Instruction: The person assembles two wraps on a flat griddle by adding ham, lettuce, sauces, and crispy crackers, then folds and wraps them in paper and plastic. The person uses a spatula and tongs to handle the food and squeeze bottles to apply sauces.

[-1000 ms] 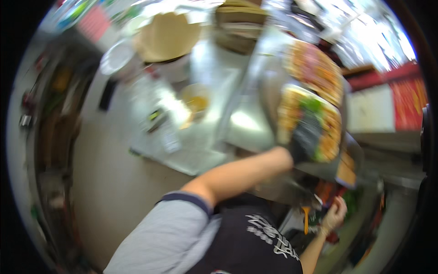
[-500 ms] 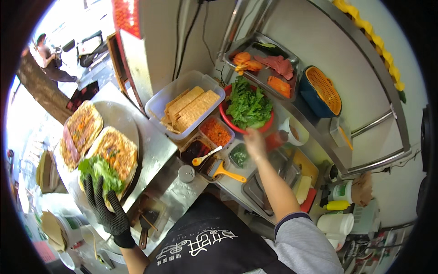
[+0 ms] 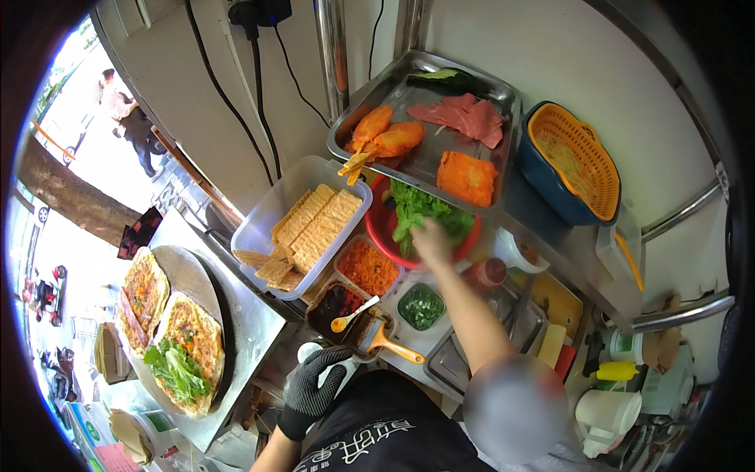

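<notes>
Currently the bare right hand (image 3: 429, 238), blurred, reaches into curly green lettuce (image 3: 434, 211) inside a round red plastic bowl (image 3: 381, 226), close to centre at two o'clock; I cannot tell whether its fingers have closed on leaves. The left hand (image 3: 311, 391), in a black knitted glove, is well apart from it at seven o'clock, fingers spread beside a white round-topped container (image 3: 308, 351); whether it grips that is unclear.

At eight o'clock, a browned flatbread (image 3: 200, 324) topped with a separate clump of lettuce lies on a round grey metal plate (image 3: 187, 271) on the steel bench (image 3: 253, 324).

Loose leaves could drop into the clear box of shredded orange filling (image 3: 368, 269) or the small tub of chopped greens (image 3: 420, 308) if the right hand carries too much. A high lift might catch the rectangular steel tray (image 3: 409, 98) at one o'clock, whose rim overlaps the bowl. A careless glove could tip the white container.
</notes>
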Motion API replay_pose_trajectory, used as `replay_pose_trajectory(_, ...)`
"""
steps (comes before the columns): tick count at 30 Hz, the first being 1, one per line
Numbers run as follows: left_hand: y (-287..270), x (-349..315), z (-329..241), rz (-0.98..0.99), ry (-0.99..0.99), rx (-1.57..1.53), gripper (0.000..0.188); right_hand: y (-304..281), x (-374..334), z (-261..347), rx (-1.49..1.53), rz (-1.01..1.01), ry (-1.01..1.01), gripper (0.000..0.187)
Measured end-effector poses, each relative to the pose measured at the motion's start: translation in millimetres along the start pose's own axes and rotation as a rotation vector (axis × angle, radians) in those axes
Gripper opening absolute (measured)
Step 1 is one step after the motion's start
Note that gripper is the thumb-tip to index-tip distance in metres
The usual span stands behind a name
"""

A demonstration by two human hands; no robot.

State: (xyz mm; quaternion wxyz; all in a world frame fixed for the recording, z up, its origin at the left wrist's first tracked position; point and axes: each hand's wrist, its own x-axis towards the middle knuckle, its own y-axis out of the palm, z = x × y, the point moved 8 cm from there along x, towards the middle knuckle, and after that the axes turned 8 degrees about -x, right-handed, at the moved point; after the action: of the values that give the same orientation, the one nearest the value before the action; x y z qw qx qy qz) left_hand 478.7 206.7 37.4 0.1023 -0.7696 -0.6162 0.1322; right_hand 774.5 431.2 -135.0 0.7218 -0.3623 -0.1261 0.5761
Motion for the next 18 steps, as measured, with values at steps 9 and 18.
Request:
replay_pose_trajectory(9,105,102,47,0.363,-0.635,-1.580,0.045,-51,-164,108,-0.028,0.050,-0.871,0.022)
replay_pose_trajectory(18,54,101,91,-0.172,-0.348,-1.185,0.033,-21,-60,71,-0.227,0.113,-0.642,0.040)
